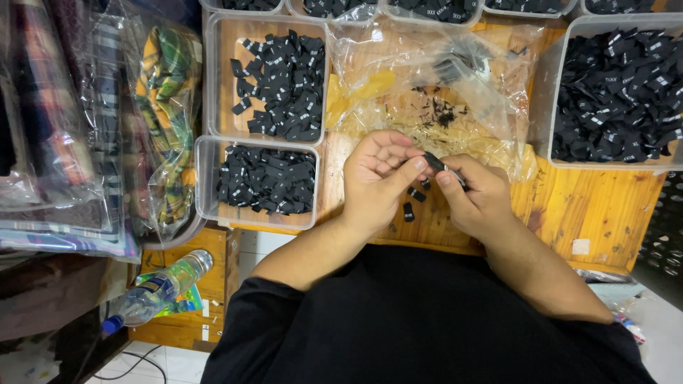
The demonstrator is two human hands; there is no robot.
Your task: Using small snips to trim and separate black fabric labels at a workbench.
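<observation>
Low in the middle of the frame, the left hand (377, 178) and the right hand (480, 199) meet over the wooden table (605, 213). Both hands pinch one small black label (435, 163) between thumb and fingertips, so the fingers are clamped on it from two sides, just above the table edge. The label is tiny and thin, so it could slip out if one hand lets go too soon. Then it might fall off the near edge onto the dark shirt (427, 320), where black on black would be hard to find. Three loose labels (415, 195) lie on the wood right under the hands. A wrist could brush them and push them off too. At the lower left of the frame a bottle (158, 290) lies on its side on a lower shelf, well apart from the hands, and it looks like it could roll. Left of the hands sits a clear tub (206, 178) full of black labels, and another tub (217, 71) sits above it. A bump from the left arm could tip some out and mix the piles. Behind the hands, a crinkly clear bag (491, 107) holds bits of black scrap. It could slide and cover things. At the upper right a big tub (551, 85) is heaped high, so labels could spill over its side.
</observation>
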